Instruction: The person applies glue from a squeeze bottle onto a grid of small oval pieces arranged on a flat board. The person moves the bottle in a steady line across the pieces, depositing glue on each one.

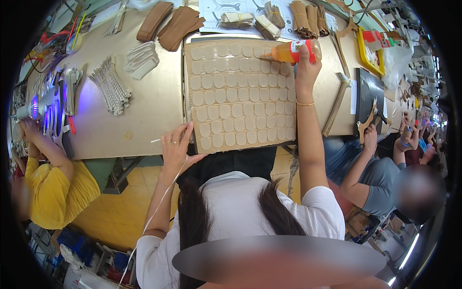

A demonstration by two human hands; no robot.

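My right hand (308, 67) is closed around a squeeze bottle (294, 51) of amber liquid, seemingly glue, with a red and white label. The bottle lies nearly level, and its orange nozzle points left over the far rows of a tan board (243, 141). Rows of pale rounded pieces (224, 111) cover this board. At its near left corner is my left hand (177, 149), thumb and fingers spread apart along the edges. Those fingertips touch the board's side. Whether the nozzle tip touches a piece is too small to tell.
Brown strips (180, 29), pale strip bundles (142, 59) and a fan of white twisted cords (110, 85) lie left and behind. A yellow tray (369, 53) and a black board (369, 96) are at right. Co-workers sit on both sides. A white cord (156, 207) hangs by my left arm.
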